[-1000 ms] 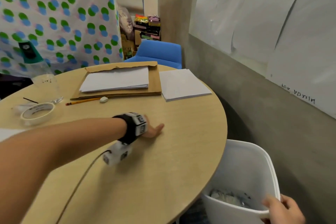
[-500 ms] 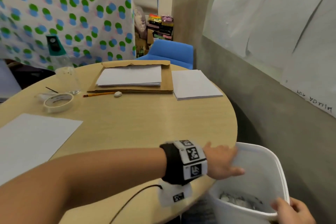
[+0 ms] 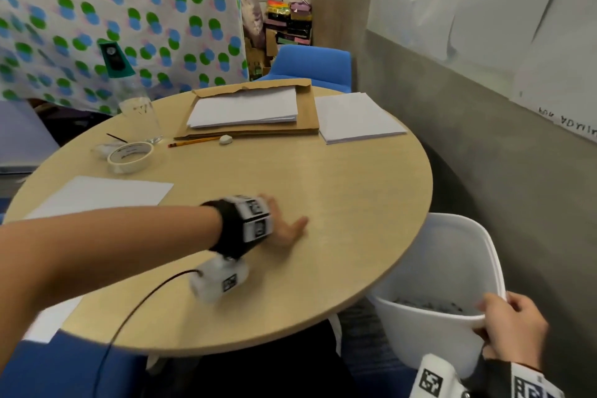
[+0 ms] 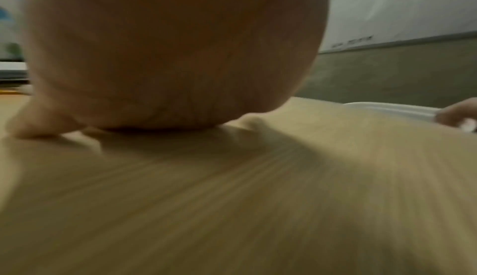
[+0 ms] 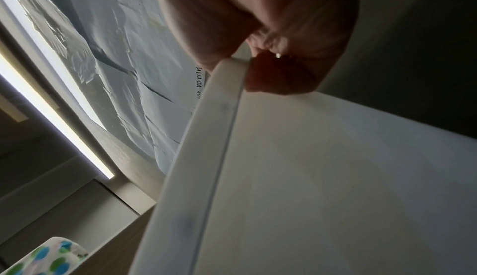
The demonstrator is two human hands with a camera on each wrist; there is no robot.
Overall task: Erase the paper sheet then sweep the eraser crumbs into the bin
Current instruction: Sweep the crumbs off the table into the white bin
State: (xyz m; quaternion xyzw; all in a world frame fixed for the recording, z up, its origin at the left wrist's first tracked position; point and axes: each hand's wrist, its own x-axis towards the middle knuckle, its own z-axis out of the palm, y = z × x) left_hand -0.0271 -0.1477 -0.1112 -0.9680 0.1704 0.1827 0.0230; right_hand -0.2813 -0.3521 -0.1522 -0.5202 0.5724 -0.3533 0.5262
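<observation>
We sweep the table with one hand and hold the bin with the other.

In the head view our left hand [image 3: 284,226] lies flat on the table [image 3: 339,203] at the centre of the frame, fingers stretched out and holding nothing; it is blurred, and the left wrist view shows the palm [image 4: 175,54] pressed on the wood. Our right hand [image 3: 510,329], at the lower right, has its fingers curled over the near rim of the bin [image 3: 452,268], which sits just beside the table's edge and below it; the right wrist view shows the fingers [image 5: 281,75] clamped on that rim. The sheet [image 3: 106,197] lies at the left of the frame, near our forearm. The eraser [image 3: 225,139] and pencil [image 3: 193,141] rest in the upper middle. Crumbs are too small to make out.
</observation>
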